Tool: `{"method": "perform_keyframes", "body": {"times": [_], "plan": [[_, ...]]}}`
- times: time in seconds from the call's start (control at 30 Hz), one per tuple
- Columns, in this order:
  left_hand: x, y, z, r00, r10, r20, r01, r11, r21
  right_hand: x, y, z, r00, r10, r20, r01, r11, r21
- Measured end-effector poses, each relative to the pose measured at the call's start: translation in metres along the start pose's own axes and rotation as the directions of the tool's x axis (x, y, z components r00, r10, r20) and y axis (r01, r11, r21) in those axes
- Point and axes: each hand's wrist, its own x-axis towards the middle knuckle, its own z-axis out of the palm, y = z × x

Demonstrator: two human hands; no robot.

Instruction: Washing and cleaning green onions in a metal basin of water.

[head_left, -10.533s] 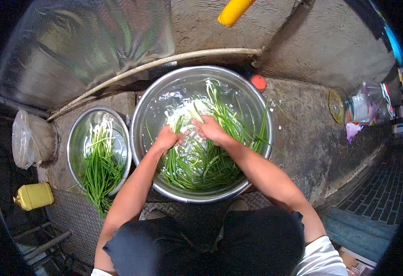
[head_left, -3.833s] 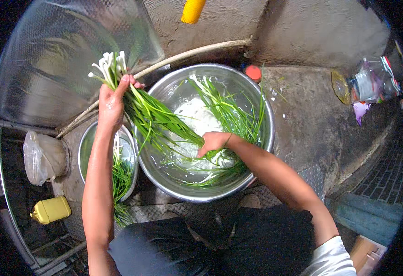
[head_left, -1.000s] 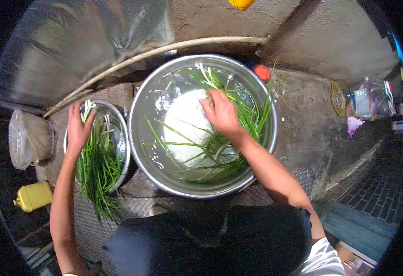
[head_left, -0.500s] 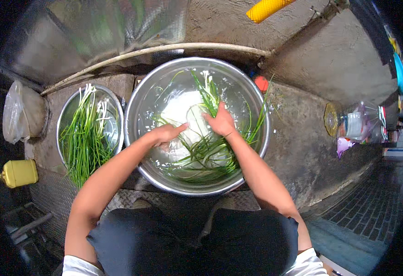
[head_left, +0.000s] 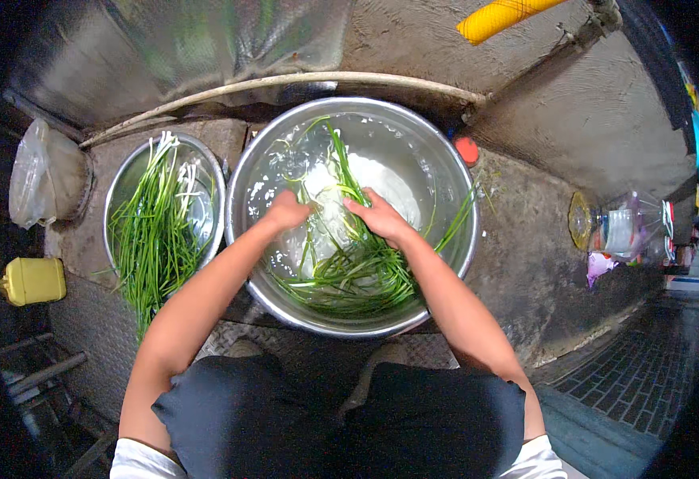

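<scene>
With one bunch laid in the small bowl [head_left: 118,191] a second earlier, the left hand [head_left: 288,212] had rejoined the right hand [head_left: 381,217] in the large basin [head_left: 453,191], both seemingly closing on wet green onions [head_left: 349,275]

Outdoor wash-up spot, back-of-house food prep: rough stained concrete floor [head_left: 525,263], brick paving [head_left: 645,375] at right. Large steel basin [head_left: 453,263] of water and smaller steel bowl [head_left: 118,191] hold green chives [head_left: 154,239]; yellow hose [head_left: 501,16], yellow jug [head_left: 34,279], plastic sheeting [head_left: 205,40].
</scene>
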Motion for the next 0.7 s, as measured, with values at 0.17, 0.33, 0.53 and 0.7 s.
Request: {"method": "perform_keyframes", "body": {"times": [0.17,0.33,0.53,0.7], "plan": [[-0.021,0.015,-0.055,0.991,0.066,0.114,-0.082,0.987,0.142,-0.002,-0.018,-0.012,0.980,-0.099,-0.172,0.076,0.988,-0.136],[-0.033,0.042,-0.036,0.816,0.484,-0.316,-0.396,0.866,0.305,0.000,-0.016,-0.014,0.907,-0.214,-0.363,0.144,0.967,-0.210],[-0.014,0.054,0.019,0.939,0.312,0.148,-0.074,0.600,-0.797,0.005,-0.009,-0.010,0.986,-0.064,-0.152,0.117,0.924,0.364],[-0.002,0.034,0.030,0.978,0.172,0.119,-0.026,0.664,-0.748,-0.009,-0.027,-0.006,0.999,-0.051,-0.013,0.050,0.833,0.551]]}}
